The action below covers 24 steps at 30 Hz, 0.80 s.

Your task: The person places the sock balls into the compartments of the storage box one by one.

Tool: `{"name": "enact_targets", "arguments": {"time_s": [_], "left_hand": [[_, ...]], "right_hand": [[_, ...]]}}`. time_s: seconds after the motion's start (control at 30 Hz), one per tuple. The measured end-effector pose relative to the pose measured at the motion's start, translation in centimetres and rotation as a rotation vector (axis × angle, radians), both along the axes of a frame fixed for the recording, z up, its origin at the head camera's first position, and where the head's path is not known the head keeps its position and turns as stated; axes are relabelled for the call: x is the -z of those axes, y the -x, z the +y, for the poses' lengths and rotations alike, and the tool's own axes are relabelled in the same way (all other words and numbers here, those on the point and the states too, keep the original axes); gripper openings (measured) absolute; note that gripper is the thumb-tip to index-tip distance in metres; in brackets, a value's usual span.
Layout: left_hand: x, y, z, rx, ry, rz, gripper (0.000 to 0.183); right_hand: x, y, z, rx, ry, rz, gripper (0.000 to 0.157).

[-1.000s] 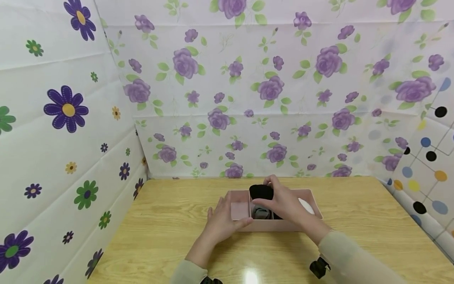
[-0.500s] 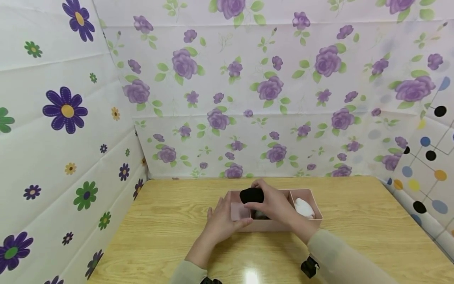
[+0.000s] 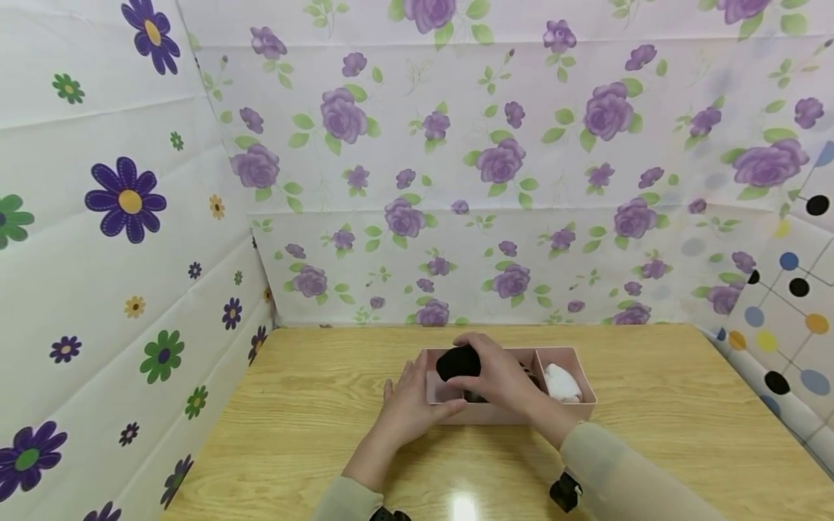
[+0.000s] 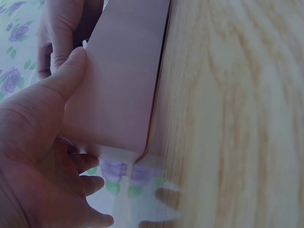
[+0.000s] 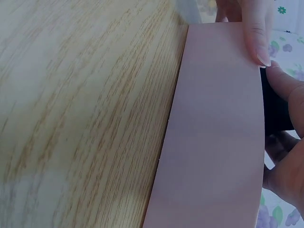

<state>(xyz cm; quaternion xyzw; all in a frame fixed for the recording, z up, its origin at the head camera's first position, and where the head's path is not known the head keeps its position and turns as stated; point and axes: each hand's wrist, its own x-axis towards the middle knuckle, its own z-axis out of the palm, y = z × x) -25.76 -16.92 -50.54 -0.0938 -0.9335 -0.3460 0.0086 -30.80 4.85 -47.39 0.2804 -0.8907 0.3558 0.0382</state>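
Note:
A long pink box (image 3: 508,414) with dividers lies across the table. My left hand (image 3: 407,405) holds its left end, thumb on the front rim and the other fingers around the end wall, as the left wrist view also shows. My right hand (image 3: 498,376) pinches a rolled-up black sock (image 3: 457,364) between thumb and fingers, over the leftmost compartment. Part of that compartment's pale floor shows below the sock. In the right wrist view the black sock (image 5: 275,104) is partly hidden behind the box's front wall. My right hand covers much of the middle compartments.
A bundled white sock (image 3: 562,383) lies in the rightmost compartment. Dark bundled items (image 3: 474,396) show partly under my right hand in the middle. The wooden table (image 3: 293,434) reaches back to a flowered wall covering (image 3: 391,268).
My right hand has moved left with the black sock, from over the second compartment to the leftmost one, and slightly lower. The white sock is uncovered. My left hand stays on the box.

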Motion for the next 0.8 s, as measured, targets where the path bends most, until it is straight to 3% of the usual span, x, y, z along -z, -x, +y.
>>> {"name": "enact_targets", "arguments": {"time_s": [0.17, 0.33, 0.8], "left_hand": [[0.1, 0.1, 0.0, -0.002, -0.006, -0.006, 0.124], [0.1, 0.1, -0.1, 0.004, -0.004, -0.006, 0.125], [0.0, 0.1, -0.2, 0.024, -0.007, 0.003, 0.124]], "right_hand": [[-0.1, -0.1, -0.1, 0.008, 0.036, -0.028, 0.061], [-0.1, -0.3, 0.2, -0.044, 0.032, 0.019, 0.054], [0.2, -0.2, 0.9, -0.133, 0.024, 0.076, 0.062]]}}
